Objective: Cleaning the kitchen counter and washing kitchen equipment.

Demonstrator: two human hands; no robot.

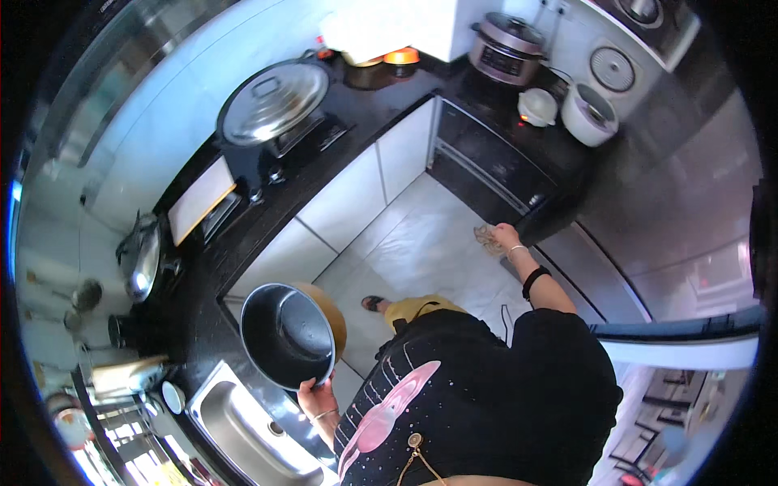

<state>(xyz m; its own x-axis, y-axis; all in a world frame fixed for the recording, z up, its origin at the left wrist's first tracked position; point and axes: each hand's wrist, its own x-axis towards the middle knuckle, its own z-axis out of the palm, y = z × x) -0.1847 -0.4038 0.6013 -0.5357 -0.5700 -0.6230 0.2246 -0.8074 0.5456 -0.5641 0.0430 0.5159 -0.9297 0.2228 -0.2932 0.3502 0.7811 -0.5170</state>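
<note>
My left hand [318, 398] grips the rim of a deep cooking pot's inner bowl [289, 334], dark inside and golden-brown outside. The bowl is tilted, its mouth facing up and left, between the counter edge and my body. Inside it small specks or drops show. My right hand [506, 237] is held out over the floor by the dark cabinet front, closed on a crumpled beige cloth [487, 239] that hangs from the fingers.
A steel sink [243, 425] lies at lower left. Along the black counter stand a lidded wok [273, 103], a white board [200, 200], an electric cooker [506, 51] and a white pot [588, 115]. Steel refrigerator doors [687, 231] rise at right.
</note>
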